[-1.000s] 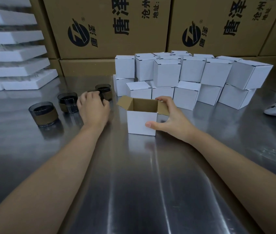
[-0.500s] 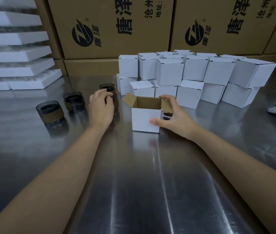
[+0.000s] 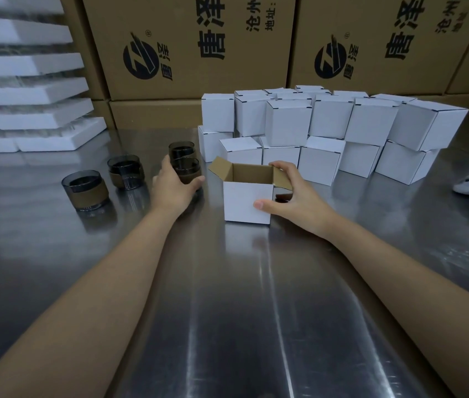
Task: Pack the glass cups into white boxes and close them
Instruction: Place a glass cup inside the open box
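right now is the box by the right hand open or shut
Open: the box has its flaps up, brown inside showing.

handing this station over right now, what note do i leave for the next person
Left hand: grips a cup just left of the open box.
Right hand: holds the open box by its right side, thumb on the front.
Other cups: back cup, middle cup, far-left cup, all upright on the table.
Done: closed boxes stacked behind; contents hidden.
Left: put the held cup in, close the flaps, then pack the other three.
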The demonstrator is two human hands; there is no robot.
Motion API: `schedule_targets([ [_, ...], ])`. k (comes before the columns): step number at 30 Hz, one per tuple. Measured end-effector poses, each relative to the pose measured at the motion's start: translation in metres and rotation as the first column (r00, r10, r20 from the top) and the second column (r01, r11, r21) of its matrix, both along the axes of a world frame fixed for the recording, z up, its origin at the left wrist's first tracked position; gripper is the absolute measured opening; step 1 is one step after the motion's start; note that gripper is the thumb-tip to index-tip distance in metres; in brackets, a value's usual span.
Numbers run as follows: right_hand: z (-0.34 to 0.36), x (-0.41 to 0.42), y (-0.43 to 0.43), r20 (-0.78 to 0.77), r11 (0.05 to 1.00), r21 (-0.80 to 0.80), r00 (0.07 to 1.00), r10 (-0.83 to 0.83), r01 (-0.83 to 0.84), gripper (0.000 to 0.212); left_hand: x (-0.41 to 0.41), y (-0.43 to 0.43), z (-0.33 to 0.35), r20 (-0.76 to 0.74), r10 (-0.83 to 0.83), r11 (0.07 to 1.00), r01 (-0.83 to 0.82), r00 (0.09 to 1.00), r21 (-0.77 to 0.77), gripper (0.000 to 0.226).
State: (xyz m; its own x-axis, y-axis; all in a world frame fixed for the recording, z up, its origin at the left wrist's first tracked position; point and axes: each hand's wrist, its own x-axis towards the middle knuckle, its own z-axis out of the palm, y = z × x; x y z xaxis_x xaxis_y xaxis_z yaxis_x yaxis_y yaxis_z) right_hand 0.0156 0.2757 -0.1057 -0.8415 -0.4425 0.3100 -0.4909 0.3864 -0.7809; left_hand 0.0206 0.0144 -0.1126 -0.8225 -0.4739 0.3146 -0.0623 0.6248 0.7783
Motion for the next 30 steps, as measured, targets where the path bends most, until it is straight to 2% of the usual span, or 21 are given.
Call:
schedule_targets([
  [3,0.0,0.0,0.0,0.003,1.0,-0.002,1.0,0.007,-0.007,0.076,0.003,0.004,0.004,-0.057,0.043,0.995,-0.038,0.997,0.094,0.064],
  [5,0.0,0.001,-0.001,0.007,1.0,-0.015,1.0,0.012,-0.012,0.074,0.007,0.01,0.013,-0.16,0.115,0.958,-0.067,0.98,0.278,0.058],
  [7,0.0,0.002,-0.001,0.005,1.0,-0.023,1.0,0.01,-0.01,0.074,0.011,0.017,0.03,-0.264,0.19,0.888,-0.05,0.946,0.457,0.061],
  [9,0.0,0.003,-0.001,-0.002,1.0,-0.028,1.0,0.005,-0.005,0.074,0.017,0.024,0.05,-0.365,0.183,0.88,0.013,0.913,0.475,0.072],
  [12,-0.002,0.003,-0.004,-0.001,0.999,-0.042,1.0,0.021,-0.021,0.076,0.028,0.033,0.084,-0.46,-0.025,0.956,0.155,0.888,0.247,0.069],
  [15,-0.003,0.005,-0.006,-0.003,0.999,-0.038,0.999,0.038,-0.039,0.083,0.04,0.044,0.107,-0.279,-0.335,0.929,0.365,0.9,0.06,0.063],
  [17,-0.003,0.007,-0.007,-0.014,0.999,-0.007,0.999,0.042,-0.042,0.087,0.045,0.055,0.11,-0.127,-0.435,0.901,0.43,0.892,-0.066,0.067],
  [20,-0.001,0.009,-0.007,-0.025,0.999,0.006,0.999,0.047,-0.046,0.086,0.046,0.069,0.106,0.06,-0.423,0.859,0.422,0.904,-0.289,0.076],
  [22,0.0,0.009,-0.007,-0.033,0.999,0.001,0.999,0.042,-0.043,0.085,0.045,0.076,0.098,0.124,-0.372,0.831,0.389,0.92,-0.398,0.081],
  [26,0.0,0.009,-0.007,-0.025,0.999,-0.021,0.998,0.049,-0.05,0.076,0.043,0.085,0.083,0.091,-0.276,0.765,0.276,0.957,-0.582,0.076],
  [30,0.0,0.009,-0.007,-0.024,0.999,-0.035,0.999,0.041,-0.041,0.078,0.04,0.082,0.084,0.112,-0.257,0.68,0.262,0.96,-0.685,0.07],
])
